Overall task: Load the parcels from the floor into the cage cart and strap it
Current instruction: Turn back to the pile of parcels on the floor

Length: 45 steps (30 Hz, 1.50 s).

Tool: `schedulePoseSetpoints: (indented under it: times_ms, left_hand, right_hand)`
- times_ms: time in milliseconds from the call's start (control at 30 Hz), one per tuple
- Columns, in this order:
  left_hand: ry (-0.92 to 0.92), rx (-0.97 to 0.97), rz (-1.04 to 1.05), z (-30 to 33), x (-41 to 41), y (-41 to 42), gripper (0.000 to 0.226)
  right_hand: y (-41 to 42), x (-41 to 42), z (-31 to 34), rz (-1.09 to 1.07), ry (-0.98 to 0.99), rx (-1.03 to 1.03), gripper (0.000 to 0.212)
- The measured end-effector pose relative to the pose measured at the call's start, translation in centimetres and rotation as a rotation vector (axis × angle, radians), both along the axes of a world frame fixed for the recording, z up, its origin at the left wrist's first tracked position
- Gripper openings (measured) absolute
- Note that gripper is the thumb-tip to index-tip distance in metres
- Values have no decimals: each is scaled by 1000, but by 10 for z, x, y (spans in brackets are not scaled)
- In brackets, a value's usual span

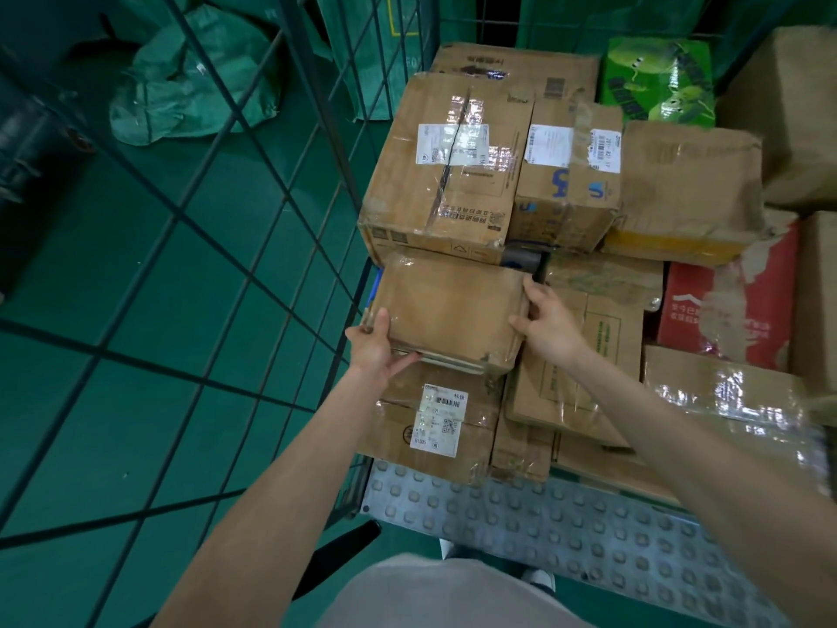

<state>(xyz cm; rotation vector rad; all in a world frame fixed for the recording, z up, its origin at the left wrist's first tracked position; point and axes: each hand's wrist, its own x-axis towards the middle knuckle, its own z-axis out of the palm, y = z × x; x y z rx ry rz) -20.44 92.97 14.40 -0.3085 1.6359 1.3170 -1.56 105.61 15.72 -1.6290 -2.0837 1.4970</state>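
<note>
Your left hand [378, 344] and right hand [545, 321] gripped flat parcel [446, 310] by opposite edges, frame centre; looked light, stiff, tape-slick.

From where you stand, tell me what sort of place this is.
Probably a parcel sorting depot. Taped cardboard boxes with shipping labels are stacked in a wire cage cart, green sacks lie on the green floor, and both hands hold a parcel.
</note>
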Motion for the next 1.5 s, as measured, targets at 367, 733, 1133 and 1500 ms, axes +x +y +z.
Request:
schedulePoseSetpoints:
  times_ms: [367,733,1133,1500]
  left_hand:
    - [-227,66,-109,-4,21,-35,97]
    - [249,59,-481,21,90,-53,22]
    - [341,130,-974,-1,250,-99,26]
    - [336,124,-1446,-25,450,-216,31]
  right_hand:
    - [-32,26,12,-226,290,-91,55]
    - [-96,91,19,-495,425,-209,16]
    - [-259,270,-4,-1032,478,-253,24]
    - [-475,453,-14,-1506,518,-208,25]
